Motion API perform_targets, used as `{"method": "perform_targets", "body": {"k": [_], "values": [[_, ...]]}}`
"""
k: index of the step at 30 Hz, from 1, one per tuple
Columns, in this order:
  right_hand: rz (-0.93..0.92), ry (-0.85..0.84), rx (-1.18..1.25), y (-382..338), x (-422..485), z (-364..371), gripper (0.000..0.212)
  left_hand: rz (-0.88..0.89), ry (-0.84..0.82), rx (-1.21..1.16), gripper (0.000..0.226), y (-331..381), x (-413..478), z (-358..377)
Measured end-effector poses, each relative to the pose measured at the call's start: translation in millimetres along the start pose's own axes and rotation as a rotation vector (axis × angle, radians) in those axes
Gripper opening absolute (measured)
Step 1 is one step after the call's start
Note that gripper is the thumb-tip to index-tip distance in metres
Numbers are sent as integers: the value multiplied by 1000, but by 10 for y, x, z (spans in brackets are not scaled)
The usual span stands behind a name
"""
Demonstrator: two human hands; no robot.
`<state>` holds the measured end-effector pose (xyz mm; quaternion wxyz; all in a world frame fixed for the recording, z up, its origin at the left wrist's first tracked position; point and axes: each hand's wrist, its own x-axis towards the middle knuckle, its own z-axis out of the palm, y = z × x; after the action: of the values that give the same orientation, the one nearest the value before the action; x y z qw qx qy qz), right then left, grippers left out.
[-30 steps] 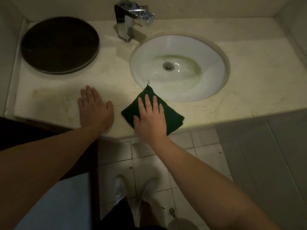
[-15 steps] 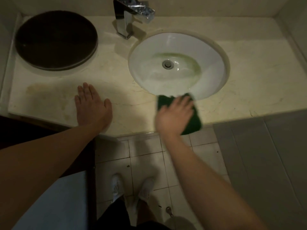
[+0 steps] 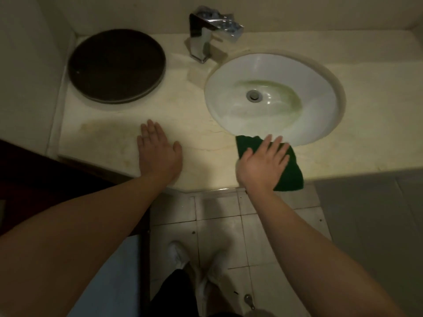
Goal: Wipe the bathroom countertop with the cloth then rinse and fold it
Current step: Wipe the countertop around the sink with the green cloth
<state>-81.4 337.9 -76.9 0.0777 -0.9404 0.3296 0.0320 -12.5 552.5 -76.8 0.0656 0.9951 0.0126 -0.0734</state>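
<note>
While left hand lies flat on countertop, right hand, spread flat, presses cloth.

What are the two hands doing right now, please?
Left hand: open, flat on the countertop, holding nothing.
Right hand: open, fingers straight, pressing the cloth.

head cam | steep downward look | close over countertop edge (own shoes visible) | single view

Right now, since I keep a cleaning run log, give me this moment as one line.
step: wipe | right hand: flat on green cloth, front edge by sink | left hand: flat on countertop
</note>
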Motion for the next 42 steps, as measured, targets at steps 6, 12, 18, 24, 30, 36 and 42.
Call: {"method": "perform_targets", "body": {"k": [6, 12, 18, 24, 30, 36, 42], "values": [[-138, -52, 1, -729, -423, 133, 74, -5, -9, -49, 74, -3, 3, -25], [-432, -96, -34, -1341, -270, 171, 71, -4, -42, -303, 65, -109, 28, -141], [-700, -493, 420, -1757, 174, -113, 55, -94, 67, -611, 57, -191, 15, -345], [-360, -436, 935, -1345, 494, -421, 47, 82, 9, -397, 61, 509, 188, -414], [-533, -412, 751, -1317, 725, -322, 50, -38, -85, -7, 80, 761, 344, -65], [-711, -456, 626, -1568, 634, -289, 57, 136, -103, 18, 78, 322, 442, -159], [-773, -419, 583, -1741, 432, -236, 61, 153, -99, 38, 70, -526, 686, -334]]}}
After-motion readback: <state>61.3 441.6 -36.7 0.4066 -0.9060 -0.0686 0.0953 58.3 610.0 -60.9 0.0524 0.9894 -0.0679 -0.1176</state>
